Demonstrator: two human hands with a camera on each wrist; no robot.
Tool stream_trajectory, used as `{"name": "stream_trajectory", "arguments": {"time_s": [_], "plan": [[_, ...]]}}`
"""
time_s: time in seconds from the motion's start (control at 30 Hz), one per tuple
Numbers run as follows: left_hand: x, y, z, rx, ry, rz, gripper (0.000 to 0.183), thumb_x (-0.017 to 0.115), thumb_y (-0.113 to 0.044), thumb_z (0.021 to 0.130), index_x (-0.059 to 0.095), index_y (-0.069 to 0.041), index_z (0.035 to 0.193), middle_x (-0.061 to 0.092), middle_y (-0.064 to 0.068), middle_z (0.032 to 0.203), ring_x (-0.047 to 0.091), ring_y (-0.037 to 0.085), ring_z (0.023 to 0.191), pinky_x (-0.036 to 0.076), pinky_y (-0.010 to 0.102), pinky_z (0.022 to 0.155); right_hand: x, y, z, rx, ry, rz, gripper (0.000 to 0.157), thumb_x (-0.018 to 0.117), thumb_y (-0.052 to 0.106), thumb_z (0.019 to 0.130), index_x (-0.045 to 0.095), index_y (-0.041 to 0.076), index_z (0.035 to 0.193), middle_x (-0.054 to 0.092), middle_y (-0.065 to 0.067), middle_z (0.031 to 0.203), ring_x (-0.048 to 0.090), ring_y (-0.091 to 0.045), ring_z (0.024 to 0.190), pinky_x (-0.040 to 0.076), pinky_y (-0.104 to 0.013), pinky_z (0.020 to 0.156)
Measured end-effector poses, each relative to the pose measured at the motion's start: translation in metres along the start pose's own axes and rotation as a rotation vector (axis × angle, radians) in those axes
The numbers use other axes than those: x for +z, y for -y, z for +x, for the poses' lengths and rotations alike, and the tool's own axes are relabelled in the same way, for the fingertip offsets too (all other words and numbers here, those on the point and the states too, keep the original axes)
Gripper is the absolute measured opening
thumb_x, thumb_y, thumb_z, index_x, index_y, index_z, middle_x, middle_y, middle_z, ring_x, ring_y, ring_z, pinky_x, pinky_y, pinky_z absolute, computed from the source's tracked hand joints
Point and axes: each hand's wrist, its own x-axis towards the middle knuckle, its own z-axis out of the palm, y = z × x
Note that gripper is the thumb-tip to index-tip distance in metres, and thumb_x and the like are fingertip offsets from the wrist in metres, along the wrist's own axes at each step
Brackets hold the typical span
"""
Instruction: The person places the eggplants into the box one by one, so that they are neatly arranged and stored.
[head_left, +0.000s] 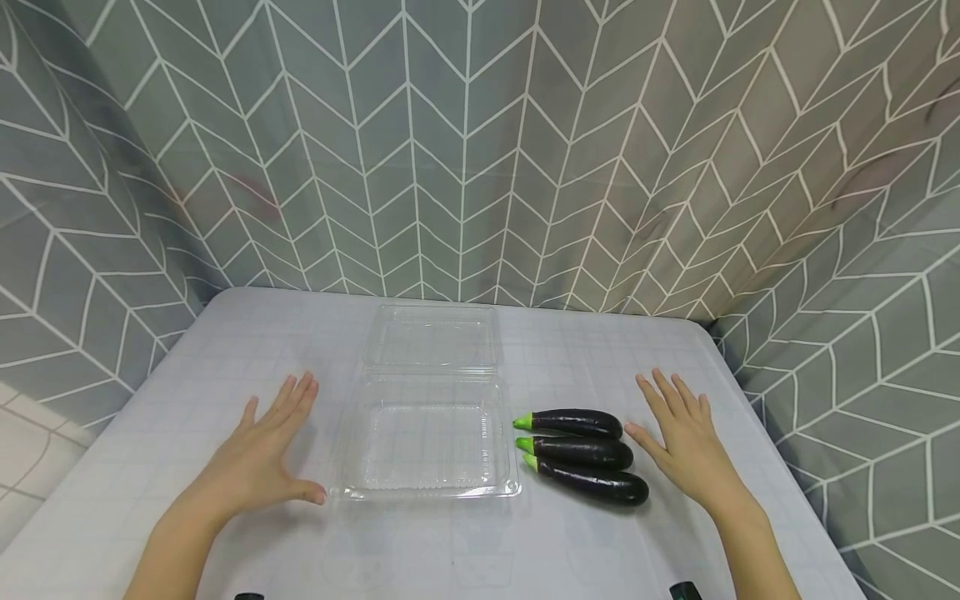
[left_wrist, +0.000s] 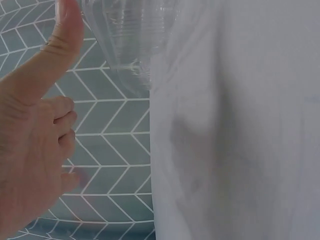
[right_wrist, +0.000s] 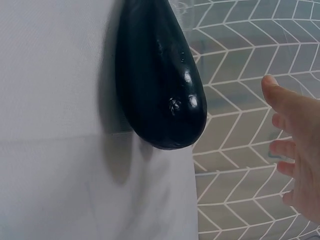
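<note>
A clear plastic clamshell container (head_left: pixel 427 492) lies with its lid (head_left: pixel 435 337) folded back on the white table. My left hand (head_left: pixel 258 462) is spread just left of it, holding nothing, with the thumb pointing at its lower left corner. Three dark purple eggplants, a top one (head_left: pixel 577 422), a middle one (head_left: pixel 585 452) and a lower one (head_left: pixel 596 485), lie side by side right of the container, green stems toward it. Beside their rounded ends, my right hand (head_left: pixel 686 450) has its fingers spread and holds nothing. In the right wrist view one eggplant (right_wrist: pixel 160 85) looms close.
The white-covered table (head_left: pixel 480 550) has a patterned grey curtain (head_left: pixel 465 167) behind it and at both sides. Small dark objects, one at the left (head_left: pixel 249 596) and one at the right (head_left: pixel 684 590), show at the bottom edge.
</note>
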Motion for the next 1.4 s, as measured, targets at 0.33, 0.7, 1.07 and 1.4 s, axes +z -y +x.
{"name": "stream_trajectory", "arguments": {"time_s": [0.33, 0.7, 1.07, 1.4], "plan": [[0.004, -0.015, -0.001, 0.032, 0.016, -0.036, 0.143, 0.084, -0.059, 0.048, 0.006, -0.007, 0.155, 0.009, 0.015, 0.159, 0.002, 0.025, 0.147, -0.01, 0.053, 0.115, -0.002, 0.004, 0.0, -0.025, -0.022, 0.006, 0.07, 0.059, 0.038, 0.095, 0.03, 0.009, 0.151, 0.028, -0.024, 0.151, 0.014, -0.044, 0.142, 0.002, -0.067, 0.11], [0.015, -0.022, 0.0, 0.05, 0.027, -0.059, 0.142, 0.083, -0.062, 0.045, 0.014, -0.002, 0.154, 0.015, 0.017, 0.158, 0.011, 0.032, 0.146, -0.006, 0.053, 0.115, -0.007, 0.008, 0.001, -0.045, -0.032, 0.006, 0.07, 0.061, 0.037, 0.094, 0.03, 0.01, 0.151, 0.032, -0.024, 0.15, 0.021, -0.044, 0.14, 0.004, -0.06, 0.114], [0.021, -0.026, 0.0, 0.048, 0.03, -0.072, 0.139, 0.081, -0.063, 0.046, 0.019, 0.0, 0.152, 0.016, 0.016, 0.158, 0.014, 0.033, 0.145, 0.001, 0.06, 0.114, -0.007, 0.01, 0.002, -0.101, -0.066, 0.0, 0.074, 0.069, 0.037, 0.087, 0.036, 0.014, 0.149, 0.038, -0.017, 0.148, 0.029, -0.038, 0.137, 0.007, -0.05, 0.118], [0.025, -0.028, -0.001, 0.026, 0.035, -0.07, 0.134, 0.079, -0.065, 0.052, 0.018, -0.001, 0.153, 0.019, 0.018, 0.157, 0.016, 0.034, 0.144, 0.008, 0.065, 0.111, -0.005, 0.01, 0.002, -0.208, -0.181, -0.011, 0.077, 0.077, 0.04, 0.077, 0.047, 0.014, 0.143, 0.049, -0.009, 0.14, 0.044, -0.032, 0.127, 0.022, -0.042, 0.116]]}}
